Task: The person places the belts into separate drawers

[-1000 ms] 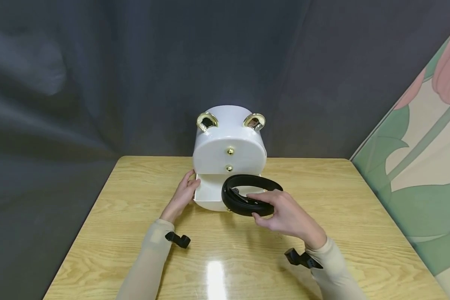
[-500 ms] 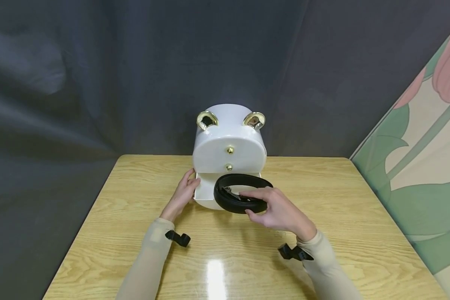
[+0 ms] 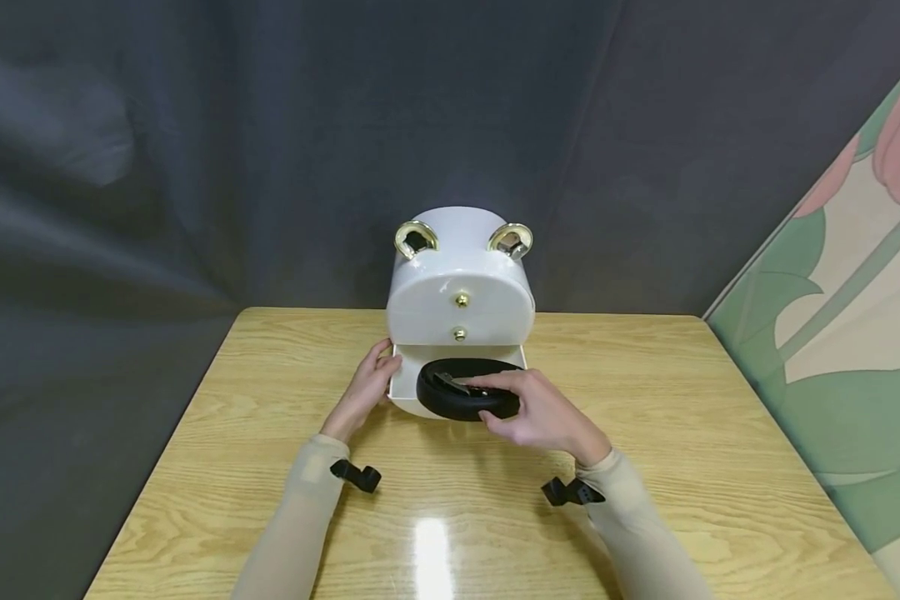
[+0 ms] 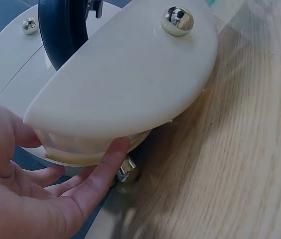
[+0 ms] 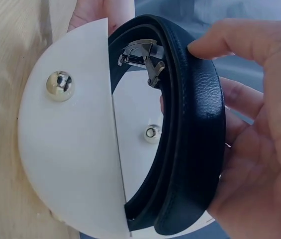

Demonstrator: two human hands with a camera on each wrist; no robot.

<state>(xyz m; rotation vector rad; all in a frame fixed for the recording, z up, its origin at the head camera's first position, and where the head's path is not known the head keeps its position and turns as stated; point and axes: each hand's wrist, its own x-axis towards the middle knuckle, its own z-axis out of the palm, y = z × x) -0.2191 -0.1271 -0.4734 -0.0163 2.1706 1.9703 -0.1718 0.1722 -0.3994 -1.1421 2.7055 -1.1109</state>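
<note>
My right hand (image 3: 543, 417) holds a coiled black leather belt (image 3: 450, 407), fingers inside the loop and thumb on its outer face. The belt's metal buckle (image 5: 147, 57) lies inside the coil. It hovers over the pulled-out lower drawer (image 3: 407, 379) of a small white cabinet (image 3: 461, 283), its near end partly past the drawer's front. At the drawer's left side, my left hand (image 3: 363, 387) grips the wall between thumb and fingers, as the left wrist view (image 4: 80, 194) also shows.
Gold knobs (image 3: 461, 300) dot the cabinet's front, and two gold-rimmed ears (image 3: 416, 239) stick up on its top. The wooden table (image 3: 270, 400) ends at a dark curtain (image 3: 330, 150) behind. A floral panel (image 3: 855, 333) stands at the right.
My right hand has carried the belt left and lowered it toward the open drawer; the coil now looks flatter. My left hand has stayed at the drawer's side.
</note>
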